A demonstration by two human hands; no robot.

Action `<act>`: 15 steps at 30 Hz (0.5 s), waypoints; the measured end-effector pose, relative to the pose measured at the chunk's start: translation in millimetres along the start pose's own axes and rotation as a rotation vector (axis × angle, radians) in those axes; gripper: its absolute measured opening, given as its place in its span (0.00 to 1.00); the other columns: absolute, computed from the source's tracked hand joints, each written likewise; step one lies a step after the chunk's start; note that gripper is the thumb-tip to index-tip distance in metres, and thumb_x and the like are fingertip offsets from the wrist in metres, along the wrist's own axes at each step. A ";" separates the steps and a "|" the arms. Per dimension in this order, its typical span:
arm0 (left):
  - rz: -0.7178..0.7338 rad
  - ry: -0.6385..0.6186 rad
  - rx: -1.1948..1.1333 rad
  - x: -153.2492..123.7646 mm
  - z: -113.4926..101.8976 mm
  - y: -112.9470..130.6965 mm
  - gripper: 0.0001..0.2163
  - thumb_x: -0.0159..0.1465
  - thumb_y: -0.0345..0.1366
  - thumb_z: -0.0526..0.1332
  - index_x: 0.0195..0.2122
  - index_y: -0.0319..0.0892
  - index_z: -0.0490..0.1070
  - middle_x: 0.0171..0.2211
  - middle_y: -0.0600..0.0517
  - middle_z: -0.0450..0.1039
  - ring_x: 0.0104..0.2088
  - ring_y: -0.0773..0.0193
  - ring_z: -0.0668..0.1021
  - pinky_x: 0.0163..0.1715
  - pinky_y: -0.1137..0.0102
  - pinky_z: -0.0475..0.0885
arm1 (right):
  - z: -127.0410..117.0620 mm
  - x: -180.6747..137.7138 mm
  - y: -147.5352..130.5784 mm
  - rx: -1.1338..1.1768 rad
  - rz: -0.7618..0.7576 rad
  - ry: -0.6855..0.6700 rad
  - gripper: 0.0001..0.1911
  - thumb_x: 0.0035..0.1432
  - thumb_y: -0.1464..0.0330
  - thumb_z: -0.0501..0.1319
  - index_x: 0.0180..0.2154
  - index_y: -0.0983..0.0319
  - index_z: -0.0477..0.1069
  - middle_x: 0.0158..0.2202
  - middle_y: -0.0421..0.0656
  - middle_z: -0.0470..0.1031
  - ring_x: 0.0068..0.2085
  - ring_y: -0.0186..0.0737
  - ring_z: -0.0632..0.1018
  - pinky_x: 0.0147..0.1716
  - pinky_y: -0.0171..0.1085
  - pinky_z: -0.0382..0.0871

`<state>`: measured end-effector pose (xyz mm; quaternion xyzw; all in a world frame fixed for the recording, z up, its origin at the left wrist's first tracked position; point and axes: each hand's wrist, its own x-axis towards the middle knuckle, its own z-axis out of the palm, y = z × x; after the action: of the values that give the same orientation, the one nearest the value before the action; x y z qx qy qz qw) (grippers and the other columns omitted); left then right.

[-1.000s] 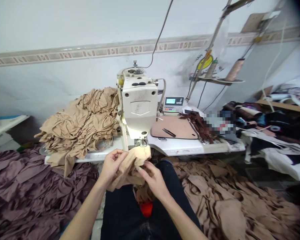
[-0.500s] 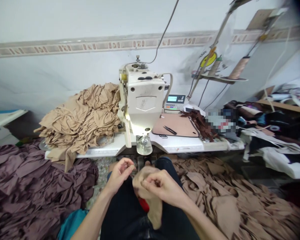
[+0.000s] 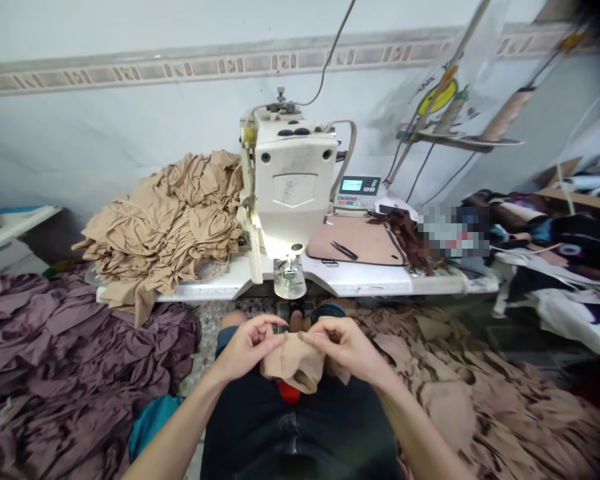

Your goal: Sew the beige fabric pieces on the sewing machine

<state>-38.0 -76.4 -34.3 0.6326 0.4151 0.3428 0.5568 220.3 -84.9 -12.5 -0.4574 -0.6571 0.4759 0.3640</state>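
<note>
Over your lap, just in front of the sewing table's near edge (image 3: 330, 288), both of your hands pinch one small tan fabric piece (image 3: 294, 360): your left hand (image 3: 245, 347) has thumb and fingertips closed on its left top corner, and your right hand (image 3: 343, 347) is closed on its right top corner, holding the top edge stretched between them. The piece hangs clear of the sewing machine (image 3: 290, 200), whose presser foot (image 3: 291, 270) has nothing under it, so sewing on this piece looks not yet begun. A heap of tan pieces (image 3: 170, 213) fills the table's left end, and more tan pieces (image 3: 455, 380) lie on the floor to your right. Half a second ago your left hand was empty and apart from the cloth, which your right hand held bunched; a second ago, cloth lay at the presser foot.
</note>
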 end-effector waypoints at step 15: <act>0.205 0.171 0.162 29.5 -11.3 40.0 0.14 0.72 0.45 0.62 0.39 0.41 0.84 0.35 0.47 0.82 0.36 0.58 0.80 0.38 0.70 0.72 | 4.4 26.8 -32.4 -0.122 -0.239 0.391 0.17 0.66 0.57 0.67 0.29 0.61 0.83 0.25 0.42 0.74 0.27 0.39 0.71 0.28 0.38 0.62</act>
<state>-30.0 -46.3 6.0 0.6830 0.4204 0.4157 0.4289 199.5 -65.0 18.4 -0.4808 -0.6511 0.2914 0.5098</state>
